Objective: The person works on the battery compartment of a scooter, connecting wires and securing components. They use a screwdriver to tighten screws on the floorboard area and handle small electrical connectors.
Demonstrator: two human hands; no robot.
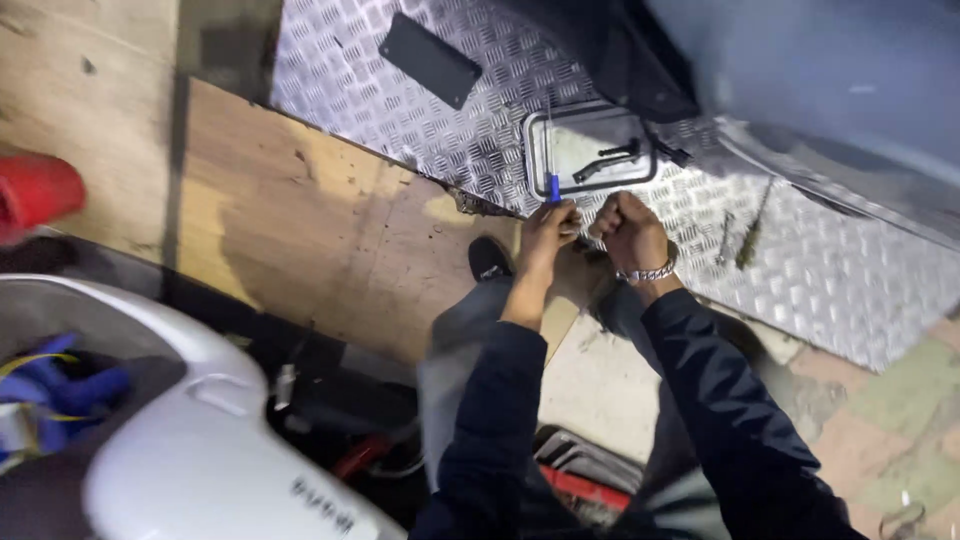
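A: What does the left hand (548, 228) have?

B: Its fingers are curled shut around a small tool with a blue handle (553, 187); the handle pokes up just above the knuckles, and a thin shaft runs on up from it over the metal tray (537, 150).

A: And the right hand (625, 225)?

B: Clenched into a fist just beside the left, the two nearly touching. Whether anything sits inside that fist, I can't tell; the fingers hide it. A metal bracelet (650, 272) circles the wrist below them.

A: How would that tool handle?

B: I'd judge it light and stiff, a slim shaft that could bend if levered hard. The blue grip is the place to hold it, as the left fingers do now; it looks smooth, so a firm wrap makes sense.

A: What's around the fingers?

B: Past the fingertips lies the tray with a dark bent tool (606, 160) in it, resting on a checker plate (420, 110). Off to the right of the right fist lie two loose tools (742, 238) on the same plate. Below the left fingers, a black shoe (489, 259) on the plywood floor (300, 230).
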